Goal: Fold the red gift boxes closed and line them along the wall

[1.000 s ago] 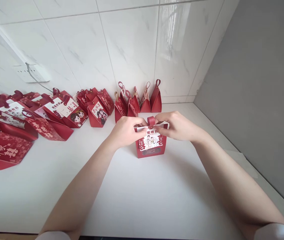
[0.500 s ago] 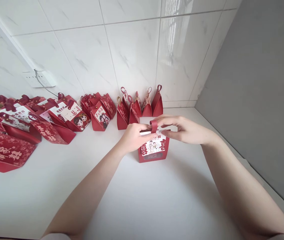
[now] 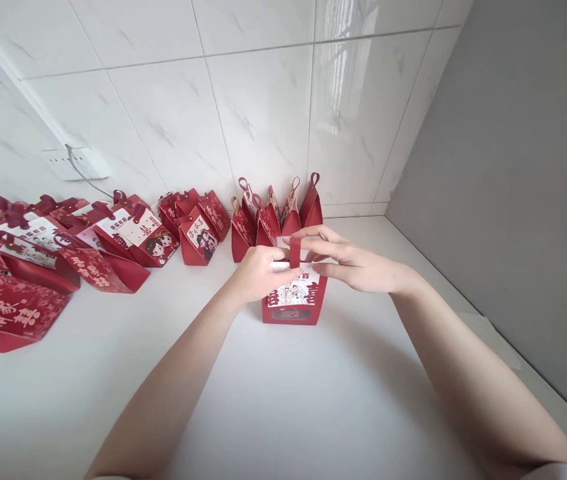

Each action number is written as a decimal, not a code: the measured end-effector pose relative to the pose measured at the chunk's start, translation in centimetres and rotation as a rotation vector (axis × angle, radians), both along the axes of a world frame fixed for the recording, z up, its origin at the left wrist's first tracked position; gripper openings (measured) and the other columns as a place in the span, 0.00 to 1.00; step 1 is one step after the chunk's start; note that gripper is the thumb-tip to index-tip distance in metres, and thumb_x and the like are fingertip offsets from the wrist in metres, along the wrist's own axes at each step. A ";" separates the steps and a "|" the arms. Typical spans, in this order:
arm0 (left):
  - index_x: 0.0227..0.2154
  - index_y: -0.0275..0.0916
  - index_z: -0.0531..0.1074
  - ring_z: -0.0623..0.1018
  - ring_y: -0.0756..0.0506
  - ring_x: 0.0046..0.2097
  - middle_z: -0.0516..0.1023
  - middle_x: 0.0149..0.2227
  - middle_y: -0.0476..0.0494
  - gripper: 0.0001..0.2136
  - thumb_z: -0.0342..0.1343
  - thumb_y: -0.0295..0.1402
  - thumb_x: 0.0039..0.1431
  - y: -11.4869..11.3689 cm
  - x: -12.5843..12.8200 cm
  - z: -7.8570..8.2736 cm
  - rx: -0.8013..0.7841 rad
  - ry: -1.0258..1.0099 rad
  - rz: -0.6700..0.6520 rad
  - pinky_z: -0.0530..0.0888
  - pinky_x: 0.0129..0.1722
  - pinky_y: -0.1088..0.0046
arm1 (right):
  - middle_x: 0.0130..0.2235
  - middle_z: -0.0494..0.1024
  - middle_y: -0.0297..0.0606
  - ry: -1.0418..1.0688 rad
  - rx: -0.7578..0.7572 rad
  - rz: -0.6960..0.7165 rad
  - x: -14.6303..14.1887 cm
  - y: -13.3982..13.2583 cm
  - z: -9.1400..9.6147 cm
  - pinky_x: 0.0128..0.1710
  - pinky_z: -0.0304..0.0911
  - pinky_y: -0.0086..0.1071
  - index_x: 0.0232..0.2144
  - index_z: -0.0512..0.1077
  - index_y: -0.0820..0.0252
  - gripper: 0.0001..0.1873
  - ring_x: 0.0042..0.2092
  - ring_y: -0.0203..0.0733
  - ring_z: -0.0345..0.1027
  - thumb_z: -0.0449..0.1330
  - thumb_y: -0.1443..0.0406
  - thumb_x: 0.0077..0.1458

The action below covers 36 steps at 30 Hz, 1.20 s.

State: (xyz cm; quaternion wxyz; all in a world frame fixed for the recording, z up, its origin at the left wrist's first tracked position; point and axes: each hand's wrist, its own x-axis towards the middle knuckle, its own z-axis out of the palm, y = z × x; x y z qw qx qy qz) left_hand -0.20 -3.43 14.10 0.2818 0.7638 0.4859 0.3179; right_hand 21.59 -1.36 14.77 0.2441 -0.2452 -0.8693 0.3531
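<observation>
Head view: red box (image 3: 294, 299), top between pinching left fingers (image 3: 287, 275); right fingers (image 3: 334, 271) parted, perhaps touching.

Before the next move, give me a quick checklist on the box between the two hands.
1. Red box standing upright on the white counter: ok.
2. Left hand gripping the box's top edge, thumb in front: ok.
3. Right hand at the top, beside the strap: ok. Whether it grips anything: cannot tell.
4. Strap standing up above the top edge: ok.
5. Strap fastened: cannot tell, the fingers hide much of the closure.
6. Small gift boxes behind standing upright: ok.
</observation>
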 end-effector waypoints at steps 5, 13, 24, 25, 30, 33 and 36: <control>0.33 0.39 0.78 0.79 0.45 0.33 0.81 0.32 0.46 0.11 0.61 0.41 0.53 0.1 -0.3 -0.1 -0.018 0.018 0.017 0.73 0.27 0.73 | 0.61 0.59 0.36 0.004 -0.005 -0.011 0.3 0.5 -0.3 0.55 0.66 0.44 0.63 0.58 0.36 0.27 0.58 0.46 0.61 0.50 0.65 0.64; 0.40 0.40 0.76 0.80 0.46 0.41 0.81 0.41 0.47 0.14 0.64 0.39 0.51 0.2 -0.9 0.4 0.100 0.015 -0.035 0.76 0.41 0.70 | 0.53 0.72 0.38 0.041 0.105 -0.039 0.3 0.7 -0.5 0.51 0.69 0.46 0.60 0.63 0.42 0.23 0.49 0.45 0.69 0.54 0.61 0.64; 0.34 0.44 0.80 0.79 0.48 0.40 0.82 0.36 0.51 0.06 0.58 0.31 0.59 -0.4 -2.3 1.7 0.454 0.246 -0.059 0.75 0.41 0.71 | 0.52 0.72 0.41 0.074 0.233 -0.088 -0.4 0.5 -0.7 0.45 0.71 0.42 0.57 0.68 0.48 0.20 0.46 0.44 0.71 0.53 0.65 0.63; 0.35 0.45 0.80 0.79 0.48 0.39 0.82 0.36 0.51 0.06 0.59 0.31 0.58 -0.4 -2.2 1.7 0.442 0.261 -0.054 0.75 0.40 0.71 | 0.51 0.72 0.41 0.079 0.230 -0.087 -0.5 0.6 -0.8 0.45 0.70 0.41 0.56 0.69 0.48 0.20 0.46 0.44 0.71 0.53 0.65 0.63; 0.37 0.45 0.78 0.78 0.50 0.37 0.81 0.38 0.52 0.06 0.58 0.32 0.58 -0.5 -1.8 1.4 0.363 0.279 -0.028 0.73 0.38 0.73 | 0.47 0.77 0.36 0.090 0.129 -0.113 -0.2 0.8 -0.7 0.45 0.69 0.38 0.49 0.71 0.50 0.16 0.45 0.42 0.72 0.57 0.67 0.60; 0.37 0.45 0.78 0.78 0.50 0.36 0.81 0.38 0.53 0.06 0.58 0.32 0.58 -0.4 -1.6 1.3 0.365 0.277 -0.019 0.72 0.37 0.74 | 0.42 0.79 0.36 0.096 0.088 -0.134 0.0 0.8 -0.4 0.43 0.68 0.37 0.42 0.73 0.53 0.09 0.43 0.42 0.73 0.58 0.65 0.59; 0.37 0.44 0.78 0.78 0.50 0.36 0.81 0.37 0.51 0.06 0.57 0.32 0.58 -0.3 -1.6 1.1 0.374 0.277 -0.018 0.72 0.37 0.74 | 0.40 0.80 0.36 0.084 0.086 -0.139 0.2 0.7 -0.2 0.41 0.67 0.36 0.40 0.74 0.54 0.07 0.40 0.41 0.73 0.58 0.62 0.60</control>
